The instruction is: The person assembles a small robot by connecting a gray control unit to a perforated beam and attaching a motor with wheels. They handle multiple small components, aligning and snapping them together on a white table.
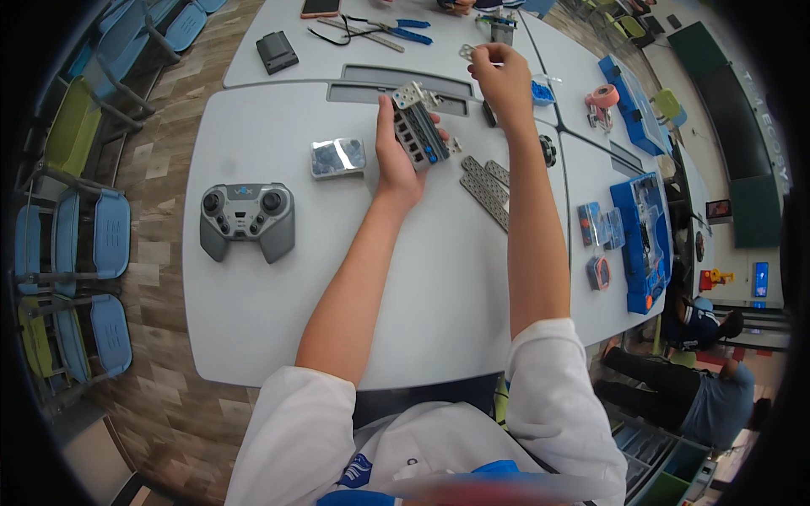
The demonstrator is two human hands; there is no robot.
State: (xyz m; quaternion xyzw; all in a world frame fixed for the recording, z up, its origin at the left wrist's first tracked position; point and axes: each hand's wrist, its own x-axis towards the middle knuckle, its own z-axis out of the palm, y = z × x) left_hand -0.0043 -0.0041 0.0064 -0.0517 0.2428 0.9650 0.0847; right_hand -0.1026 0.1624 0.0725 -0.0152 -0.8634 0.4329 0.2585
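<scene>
My left hand (396, 173) is wrapped round a dark grey box-shaped electronic module (416, 139) with a row of square ports along its side and blue bits at its lower end. A silver perforated metal bracket (408, 94) sits at the module's top end. Up and to the right, my right hand (506, 80) is closed in a pinch, with a small pale perforated plate (467, 52) at its fingertips. Just beside the module lie a few tiny metal parts (456, 145). Long perforated metal bars (485, 192) rest partly behind my right forearm.
A grey game controller (247, 218) and a clear-lidded box (337, 158) lie at left. Farther back are a dark block (277, 52), blue-handled pliers (409, 32) and another person's hand (458, 6). Blue cases (634, 244) and pink tape (604, 95) stand at right.
</scene>
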